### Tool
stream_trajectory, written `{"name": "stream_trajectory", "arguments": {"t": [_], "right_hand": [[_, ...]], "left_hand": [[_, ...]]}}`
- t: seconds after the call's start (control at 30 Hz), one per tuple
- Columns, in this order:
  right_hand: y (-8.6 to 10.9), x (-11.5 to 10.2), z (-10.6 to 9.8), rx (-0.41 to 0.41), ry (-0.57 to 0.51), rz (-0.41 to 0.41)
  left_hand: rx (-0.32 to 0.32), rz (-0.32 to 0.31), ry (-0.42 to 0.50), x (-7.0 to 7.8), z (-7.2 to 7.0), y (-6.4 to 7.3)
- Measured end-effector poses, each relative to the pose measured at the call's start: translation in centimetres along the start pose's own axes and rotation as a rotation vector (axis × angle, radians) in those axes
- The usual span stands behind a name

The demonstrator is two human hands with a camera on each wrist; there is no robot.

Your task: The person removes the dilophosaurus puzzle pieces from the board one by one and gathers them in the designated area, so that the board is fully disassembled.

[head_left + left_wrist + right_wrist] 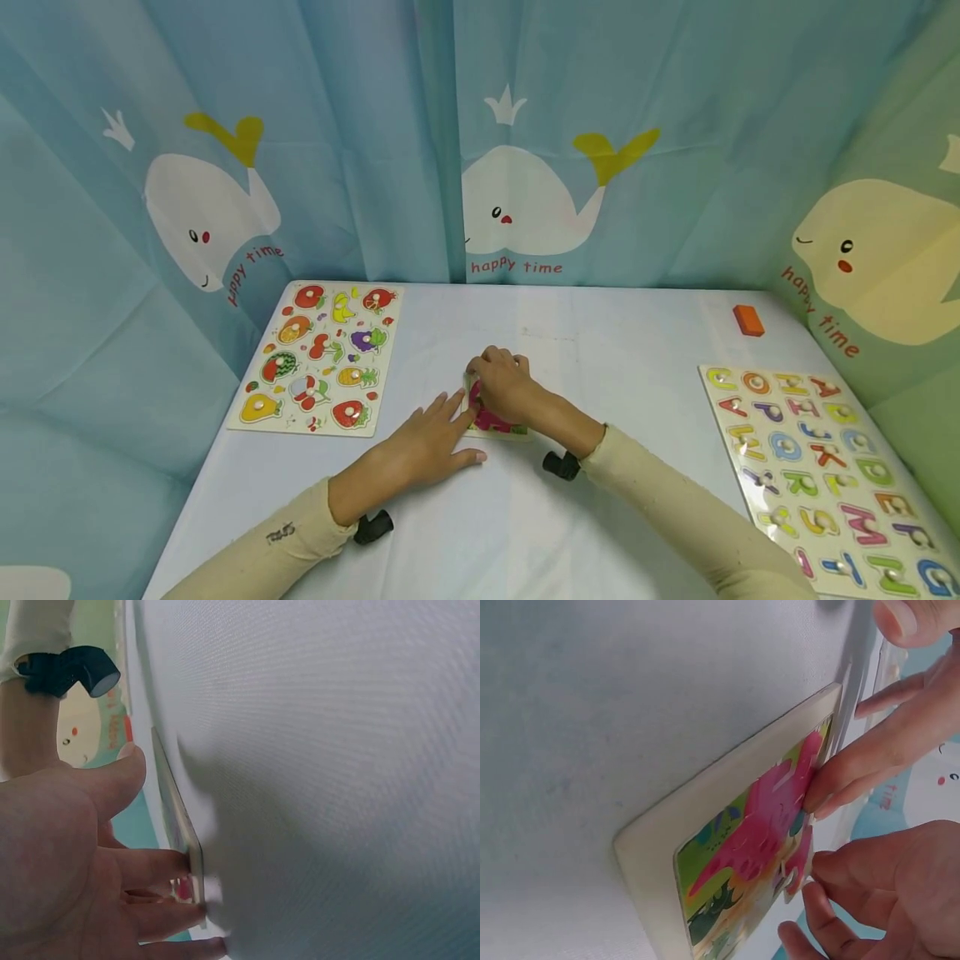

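Observation:
A small jigsaw board (649,877) with a cream frame and a pink dinosaur-like picture (761,817) lies on the white table between the two hands. My right hand (508,387) is over its far part, partly hiding it. Between thumb and fingertips it pinches a small pink puzzle piece (801,862), tilted up at the edge of the picture. My left hand (427,446) reaches in from the left with extended fingers, palm down. Its fingertips (196,913) rest at the board's left edge, and its thumb (124,776) points away from the other fingers.
A fruit peg puzzle (378,358) lies at the table's left side. On the right is a letter peg puzzle (731,433), with an orange block (747,320) behind it. Blue curtains (360,208) with whale prints hang behind the table. Each wrist wears a black camera (373,527).

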State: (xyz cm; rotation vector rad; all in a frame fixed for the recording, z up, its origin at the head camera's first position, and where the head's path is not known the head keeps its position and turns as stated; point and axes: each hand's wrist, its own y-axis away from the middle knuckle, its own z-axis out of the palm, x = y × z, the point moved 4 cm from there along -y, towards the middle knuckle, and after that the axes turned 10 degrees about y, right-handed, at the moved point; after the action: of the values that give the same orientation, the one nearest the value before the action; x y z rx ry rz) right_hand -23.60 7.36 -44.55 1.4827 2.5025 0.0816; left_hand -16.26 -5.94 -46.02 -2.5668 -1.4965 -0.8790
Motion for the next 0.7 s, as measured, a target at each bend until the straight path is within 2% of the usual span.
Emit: {"name": "stream_trajectory", "arguments": {"t": [0.4, 0.5, 0.7], "right_hand": [[0.0, 0.7, -0.4, 0.109, -0.085, -0.060], [0.0, 0.9, -0.4, 0.098, -0.138, -0.094], [-0.1, 2.2, -1.2, 0.059, -0.318, -0.127]], "left_hand": [[0.002, -0.005, -0.007, 0.2, -0.2, -0.1], [0.002, -0.006, -0.011, 0.3, -0.2, 0.0], [0.000, -0.008, -0.023, 0.4, -0.1, 0.0]]}}
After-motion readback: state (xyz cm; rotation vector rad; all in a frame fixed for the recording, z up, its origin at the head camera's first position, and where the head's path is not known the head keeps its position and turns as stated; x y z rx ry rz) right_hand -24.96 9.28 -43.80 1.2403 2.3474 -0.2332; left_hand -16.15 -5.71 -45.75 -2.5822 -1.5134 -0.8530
